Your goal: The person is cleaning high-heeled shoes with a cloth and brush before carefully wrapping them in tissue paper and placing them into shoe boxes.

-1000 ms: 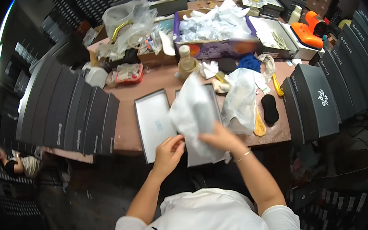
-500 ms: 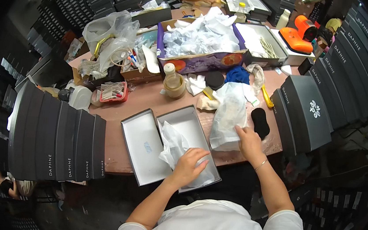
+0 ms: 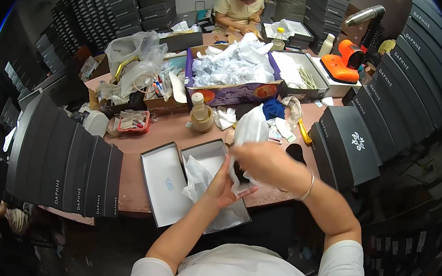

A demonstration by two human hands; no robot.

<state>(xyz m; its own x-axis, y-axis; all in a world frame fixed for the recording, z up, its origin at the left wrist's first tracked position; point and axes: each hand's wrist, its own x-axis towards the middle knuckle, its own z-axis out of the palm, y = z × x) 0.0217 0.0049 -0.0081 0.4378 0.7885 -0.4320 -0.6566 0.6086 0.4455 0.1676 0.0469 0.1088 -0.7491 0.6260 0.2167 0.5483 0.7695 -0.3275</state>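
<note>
In front of me, above the right part of an open grey shoe box (image 3: 206, 151), my two hands hold a thin white translucent bag (image 3: 252, 128). My left hand (image 3: 220, 187) supports it from below, with thumb and fingers around its lower end. Closed on the bag's side and partly covering it is my right hand (image 3: 269, 163), a little smeared by motion. Something dark shows through the lower end; its kind is hidden. White tissue paper (image 3: 196, 177) lies in the box. The box lid (image 3: 162, 185) lies inside-up at its left.
Grey shoe boxes stand stacked at left (image 3: 71, 150) and right (image 3: 348, 145). Beyond are a glass jar (image 3: 201, 117), a purple carton (image 3: 236, 92) of crumpled paper, a red tray (image 3: 133, 121) and an orange device (image 3: 341, 64). Another person (image 3: 238, 12) sits across the table.
The white bag has been lifted off the table and brought left and upright. My left hand has left the tissue in the box and joined my right hand at the bag.
</note>
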